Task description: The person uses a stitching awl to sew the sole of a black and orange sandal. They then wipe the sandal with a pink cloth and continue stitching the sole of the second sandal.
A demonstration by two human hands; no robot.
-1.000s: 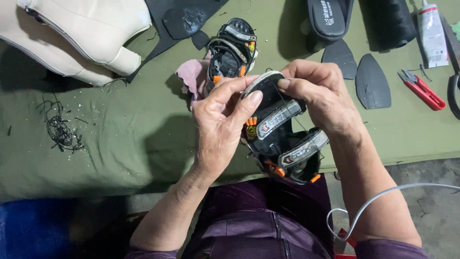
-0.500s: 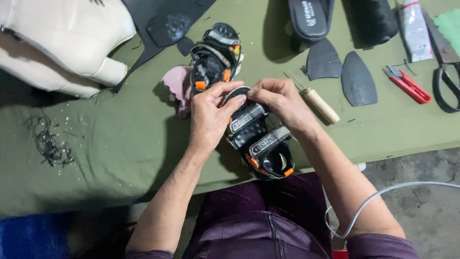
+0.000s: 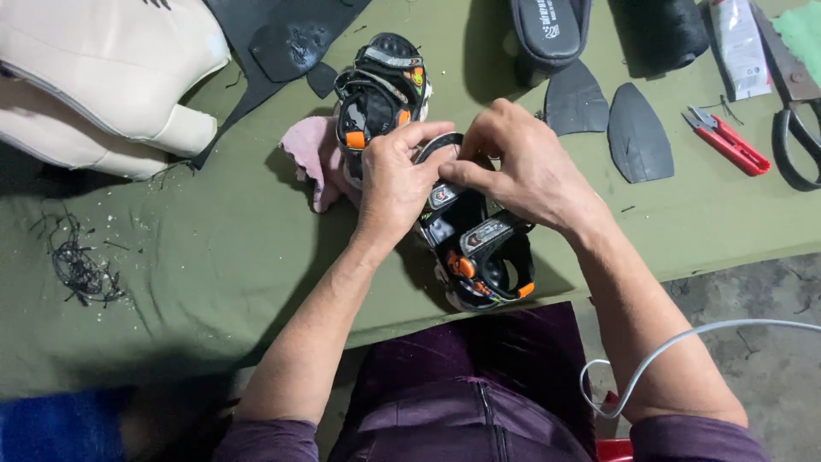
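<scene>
A small black sandal [image 3: 481,252] with grey straps and orange accents lies on the green cloth-covered table [image 3: 214,257], toe toward me. My left hand [image 3: 395,175] grips its heel end from the left. My right hand [image 3: 522,167] pinches the heel strap from the right, fingers closed on it. The matching second sandal [image 3: 380,85] stands just behind my left hand, beside a pink rag [image 3: 312,154].
A cream padded object [image 3: 103,77] lies at the far left, and black thread scraps [image 3: 77,265] sit on the left. Black sole pieces [image 3: 637,133], a red cutter [image 3: 731,141], large scissors [image 3: 795,120] and a dark shoe [image 3: 552,30] occupy the back right. A white cable [image 3: 684,342] hangs near my lap.
The sandal went from raised in both hands down onto the table near its front edge. My hands shifted to its heel strap. The view moved, hiding the wooden-handled tool seen earlier.
</scene>
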